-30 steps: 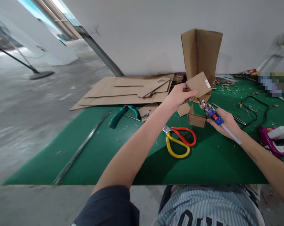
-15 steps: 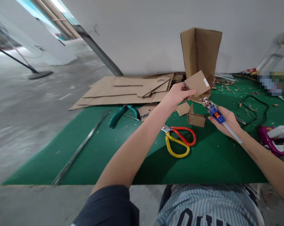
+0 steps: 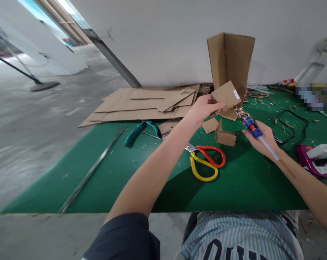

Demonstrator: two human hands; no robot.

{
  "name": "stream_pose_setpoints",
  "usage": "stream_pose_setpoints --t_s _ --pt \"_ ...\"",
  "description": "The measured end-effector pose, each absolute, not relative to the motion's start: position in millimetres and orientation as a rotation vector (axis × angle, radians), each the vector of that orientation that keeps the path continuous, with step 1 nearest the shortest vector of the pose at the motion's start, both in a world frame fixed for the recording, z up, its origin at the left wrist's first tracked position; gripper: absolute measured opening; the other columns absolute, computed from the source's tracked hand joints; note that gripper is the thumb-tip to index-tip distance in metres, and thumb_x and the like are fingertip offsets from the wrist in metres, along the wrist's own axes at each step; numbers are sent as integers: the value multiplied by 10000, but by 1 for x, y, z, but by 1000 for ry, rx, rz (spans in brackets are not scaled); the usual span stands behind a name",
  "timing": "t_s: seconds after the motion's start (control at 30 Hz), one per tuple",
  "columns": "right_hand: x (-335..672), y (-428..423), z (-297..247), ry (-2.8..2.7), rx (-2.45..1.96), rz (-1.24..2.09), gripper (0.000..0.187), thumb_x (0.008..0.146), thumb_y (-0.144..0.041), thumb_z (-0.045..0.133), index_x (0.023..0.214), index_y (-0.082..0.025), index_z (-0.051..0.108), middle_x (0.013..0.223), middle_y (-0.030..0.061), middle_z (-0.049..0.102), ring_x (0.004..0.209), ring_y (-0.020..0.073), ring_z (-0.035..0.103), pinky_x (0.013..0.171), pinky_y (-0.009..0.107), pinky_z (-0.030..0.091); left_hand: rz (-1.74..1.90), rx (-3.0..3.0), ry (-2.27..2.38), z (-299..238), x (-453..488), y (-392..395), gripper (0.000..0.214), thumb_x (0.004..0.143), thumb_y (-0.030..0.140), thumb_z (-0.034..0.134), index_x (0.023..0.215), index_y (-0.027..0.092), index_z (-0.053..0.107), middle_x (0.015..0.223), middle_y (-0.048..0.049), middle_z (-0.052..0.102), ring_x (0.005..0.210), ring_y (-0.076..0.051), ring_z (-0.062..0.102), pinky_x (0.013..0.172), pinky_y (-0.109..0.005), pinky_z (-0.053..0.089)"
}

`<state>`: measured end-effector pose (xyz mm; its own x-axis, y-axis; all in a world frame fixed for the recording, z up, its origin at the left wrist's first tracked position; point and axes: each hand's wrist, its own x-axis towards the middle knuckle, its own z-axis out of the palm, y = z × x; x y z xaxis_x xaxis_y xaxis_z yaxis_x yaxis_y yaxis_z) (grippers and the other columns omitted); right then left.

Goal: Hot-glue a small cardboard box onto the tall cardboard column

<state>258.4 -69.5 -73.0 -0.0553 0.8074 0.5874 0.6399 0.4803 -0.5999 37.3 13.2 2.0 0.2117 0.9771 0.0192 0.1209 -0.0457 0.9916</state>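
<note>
As we lean over the mat [image 3: 241, 191], left hand [image 3: 202, 110]: closed on the card, pinching its lower edge between thumb and fingers, which keeps it up off the mat.
Card [image 3: 226, 95]: a small brown square with a white label, held in the air just in front of the tall carton piece, its face turned up toward us.
Right hand [image 3: 261, 139]: closed round the glue gun, palm under the body, tilting it up and inward.
Glue gun [image 3: 251, 128]: blue and orange, its crusted nozzle aimed toward the card, apparently just apart from it, though the view there is poor; the pale glue stick [image 3: 269, 148] runs back past our wrist.
Carton piece [image 3: 230, 57]: folded at a corner and upright, its foot hidden behind the card.
Box [image 3: 225, 137]: small, on the mat below the card.
Scissors [image 3: 206, 162]: red and yellow, lying flat near both hands, within easy reach.
Flat cardboard [image 3: 141, 104]: stacked at the mat's far edge, out of the way.
</note>
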Motion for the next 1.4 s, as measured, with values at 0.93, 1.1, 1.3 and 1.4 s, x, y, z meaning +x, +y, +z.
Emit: stream_pose_setpoints --t_s 0.93,1.1,1.3,1.4 --pt "267 -63 -81 -1659 -1245 161 333 881 -472 670 750 -266 443 701 17 560 650 213 556 608 365 446 1006 1589 1199 9 37 6 147 820 131 707 768 165 573 680 0 612 575 -89 513 553 -236 357" --pt "272 -61 -88 -1627 -1244 234 231 924 -462 641 943 -250 552 822 50 624 719 230 608 629 382 499 1072 2138 1462 17 32 -2 83 832 187 691 775 179 631 827 -42 646 818 -184 593 704 -282 405" --pt "271 -64 -89 -1585 -1239 266 240 906 -462 668 941 -251 558 837 45 621 732 224 617 607 365 505 1160 2374 1614 26 30 -13 143 910 165 595 889 244 713 982 -68 677 978 -237 630 778 -322 450" --pt "269 -67 -85 -1588 -1211 268 248 890 -462 686 919 -251 559 848 57 628 768 238 634 622 373 511 1175 2450 1641 27 28 -12 175 918 160 580 900 257 725 1008 -71 701 1006 -246 634 818 -349 465"
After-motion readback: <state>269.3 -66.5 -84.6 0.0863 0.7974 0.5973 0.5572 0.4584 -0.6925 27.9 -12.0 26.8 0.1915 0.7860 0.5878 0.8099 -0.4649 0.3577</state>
